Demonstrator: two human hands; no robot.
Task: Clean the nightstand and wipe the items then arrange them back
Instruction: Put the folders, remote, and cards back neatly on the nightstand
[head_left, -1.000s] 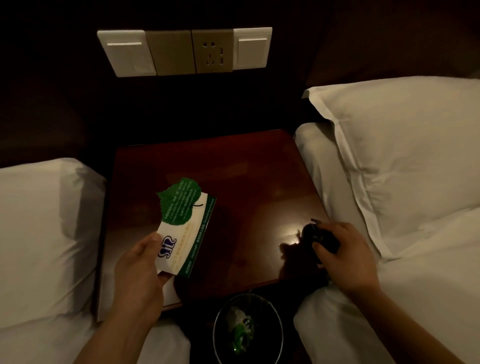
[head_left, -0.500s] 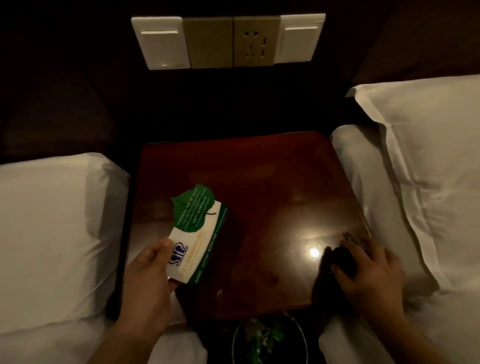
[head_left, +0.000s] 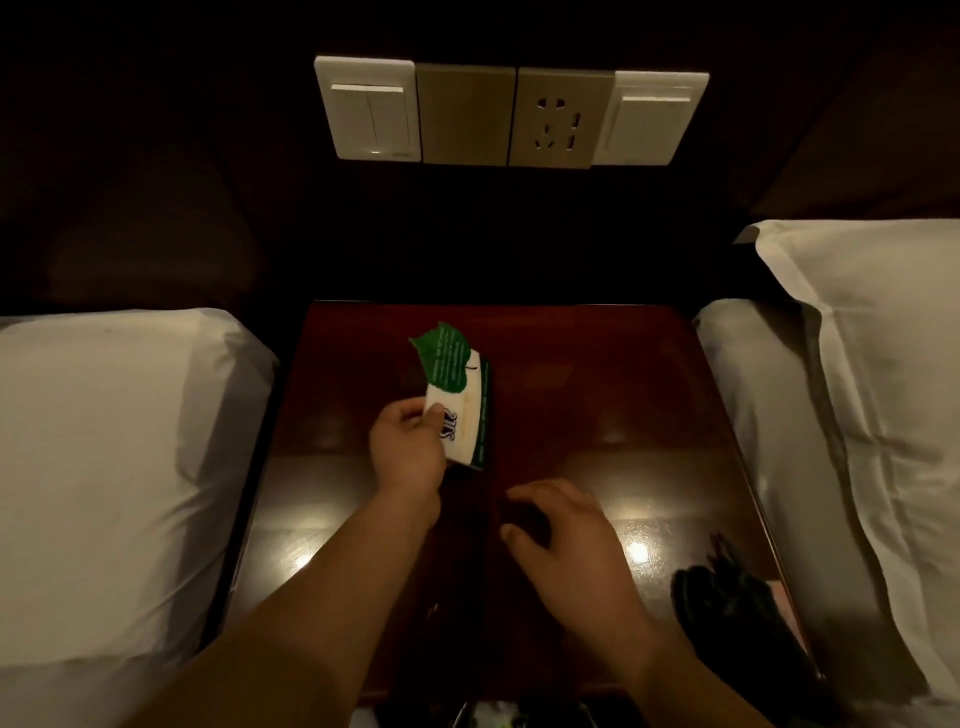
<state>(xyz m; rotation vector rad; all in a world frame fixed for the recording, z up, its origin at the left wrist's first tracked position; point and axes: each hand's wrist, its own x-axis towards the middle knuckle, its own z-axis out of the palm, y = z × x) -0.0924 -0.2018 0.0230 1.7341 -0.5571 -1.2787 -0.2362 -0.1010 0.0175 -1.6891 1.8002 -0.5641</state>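
Note:
A glossy dark-red nightstand (head_left: 597, 395) stands between two beds. My left hand (head_left: 410, 452) pinches a white and green card with a leaf-shaped top (head_left: 460, 400) and holds it over the middle of the tabletop. My right hand (head_left: 576, 551) hovers just right of it above the wood, fingers loosely spread, holding nothing. A dark crumpled cloth (head_left: 727, 608) lies on the nightstand's front right corner, apart from my right hand.
White bedding (head_left: 114, 467) borders the nightstand on the left, and a white pillow (head_left: 883, 374) and mattress edge on the right. A switch and socket panel (head_left: 509, 117) is on the dark wall behind. A bin rim (head_left: 493, 714) shows below the front edge.
My right hand has let go of the dark cloth at the front right corner and moved left toward the card. My left hand carried the card farther over the tabletop. The view moved closer.

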